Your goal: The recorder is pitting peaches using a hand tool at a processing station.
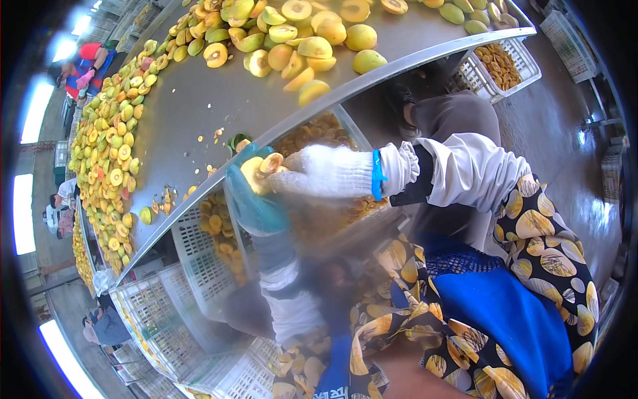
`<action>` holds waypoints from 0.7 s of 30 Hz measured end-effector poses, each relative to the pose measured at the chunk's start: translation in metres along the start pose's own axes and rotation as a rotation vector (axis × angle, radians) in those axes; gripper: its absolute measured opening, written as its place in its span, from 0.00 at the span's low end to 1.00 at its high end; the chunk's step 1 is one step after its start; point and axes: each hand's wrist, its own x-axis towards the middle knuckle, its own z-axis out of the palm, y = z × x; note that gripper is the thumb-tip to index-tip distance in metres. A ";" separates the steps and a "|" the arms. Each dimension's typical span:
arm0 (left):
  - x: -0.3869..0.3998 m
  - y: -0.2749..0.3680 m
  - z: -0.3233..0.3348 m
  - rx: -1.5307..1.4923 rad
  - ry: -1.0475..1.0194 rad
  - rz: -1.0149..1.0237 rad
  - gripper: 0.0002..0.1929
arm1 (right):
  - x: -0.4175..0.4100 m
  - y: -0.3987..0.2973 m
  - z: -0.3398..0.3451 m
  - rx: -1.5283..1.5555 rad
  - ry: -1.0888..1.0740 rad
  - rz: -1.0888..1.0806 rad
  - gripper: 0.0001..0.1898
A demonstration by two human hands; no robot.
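Note:
My left hand [251,207], in a teal coated glove, cups a yellow halved stone fruit [254,174] at the near edge of the metal table. From the right comes my right hand [329,169] in a white knit glove, its fingertips pinching a cut fruit piece [272,162] against that half. Whether a pit is between the fingers cannot be told. Halved yellow-green fruit, apricot-like, lies in a heap [107,164] along the table's far left side and in another [299,45] at the top. Small scraps [167,199] and a green leaf [239,141] lie near the edge.
The table's raised metal rim [329,102] crosses diagonally beyond my hands. Below it stand white plastic crates [199,259] of fruit halves, with stacked crates [149,319] at lower left. Another crate [531,70] is at upper right. A person [92,67] in pink gloves works across the table.

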 end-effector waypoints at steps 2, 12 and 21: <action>0.000 -0.003 0.004 0.140 0.060 0.025 0.28 | 0.001 0.001 0.006 0.006 0.036 -0.017 0.36; 0.001 0.018 0.049 0.747 0.309 0.685 0.13 | -0.003 0.005 0.007 0.334 -0.043 -0.039 0.36; -0.004 0.031 0.047 0.046 0.285 0.037 0.21 | -0.005 0.013 0.001 0.349 -0.153 0.031 0.35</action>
